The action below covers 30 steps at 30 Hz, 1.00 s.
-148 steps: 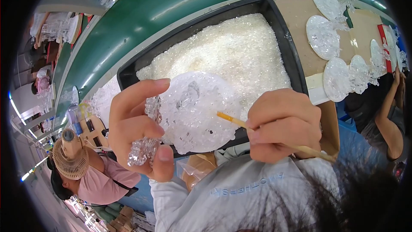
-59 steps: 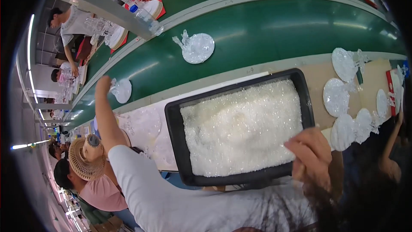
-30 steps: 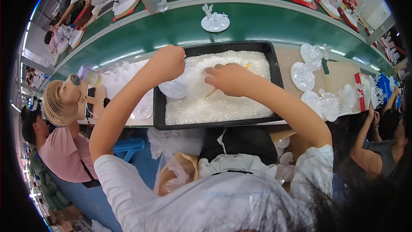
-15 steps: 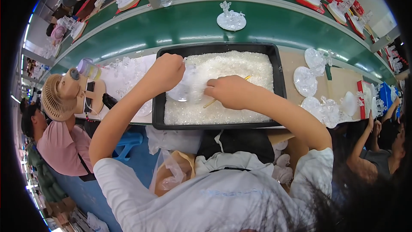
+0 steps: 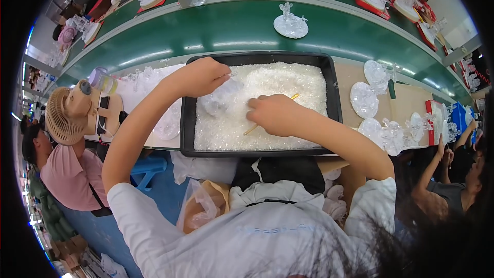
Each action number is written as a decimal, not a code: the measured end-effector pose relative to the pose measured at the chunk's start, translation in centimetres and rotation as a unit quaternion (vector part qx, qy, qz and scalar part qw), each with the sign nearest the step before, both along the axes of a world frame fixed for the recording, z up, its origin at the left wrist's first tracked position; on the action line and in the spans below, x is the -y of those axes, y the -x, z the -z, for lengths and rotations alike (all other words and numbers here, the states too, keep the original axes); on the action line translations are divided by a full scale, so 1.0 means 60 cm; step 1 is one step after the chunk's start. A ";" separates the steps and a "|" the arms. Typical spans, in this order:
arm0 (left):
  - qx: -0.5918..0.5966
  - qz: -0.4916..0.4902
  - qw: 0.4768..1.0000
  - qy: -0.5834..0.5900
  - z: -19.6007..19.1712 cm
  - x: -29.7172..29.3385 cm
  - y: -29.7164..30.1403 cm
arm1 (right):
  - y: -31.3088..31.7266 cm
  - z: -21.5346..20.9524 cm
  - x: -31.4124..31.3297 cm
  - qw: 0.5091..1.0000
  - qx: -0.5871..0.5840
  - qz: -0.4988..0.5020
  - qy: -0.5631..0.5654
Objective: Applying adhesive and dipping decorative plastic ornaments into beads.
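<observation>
Hovering over the black tray (image 5: 188, 118), left hand (image 5: 201, 76) grips a clear disc (image 5: 220, 100), right hand (image 5: 272, 114) a stick (image 5: 294, 96).

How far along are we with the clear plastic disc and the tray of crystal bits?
Done: finished clear discs lie right of the black tray; one decorated disc sits on the green conveyor belt. In hand: left hand holds a clear plastic disc over the tray, right hand works a thin yellow stick. Left: the tray's white crystal bits remain plentiful.
</observation>
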<state>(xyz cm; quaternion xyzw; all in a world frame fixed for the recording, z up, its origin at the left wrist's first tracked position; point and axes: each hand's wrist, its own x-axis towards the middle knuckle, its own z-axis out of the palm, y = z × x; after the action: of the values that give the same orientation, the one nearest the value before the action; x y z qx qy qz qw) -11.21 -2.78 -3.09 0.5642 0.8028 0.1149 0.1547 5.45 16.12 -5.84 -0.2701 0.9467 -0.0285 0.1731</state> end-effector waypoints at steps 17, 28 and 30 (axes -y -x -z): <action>-0.035 -0.216 0.976 0.003 -0.009 -0.044 -0.049 | 0.026 0.045 -0.046 0.987 -0.140 0.066 0.034; 0.013 -0.007 0.998 0.062 -0.007 -0.070 -0.062 | -0.023 0.074 -0.094 0.929 -0.109 0.268 -0.230; 0.039 0.002 0.998 0.057 -0.020 -0.067 -0.071 | 0.000 0.067 -0.056 0.961 -0.073 0.253 -0.081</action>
<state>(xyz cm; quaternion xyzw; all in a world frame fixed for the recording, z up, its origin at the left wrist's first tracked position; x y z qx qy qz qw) -6.94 1.26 -1.90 0.5510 0.8003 0.0906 0.2184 5.46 19.46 -9.86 -0.0087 0.9934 0.0250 0.1116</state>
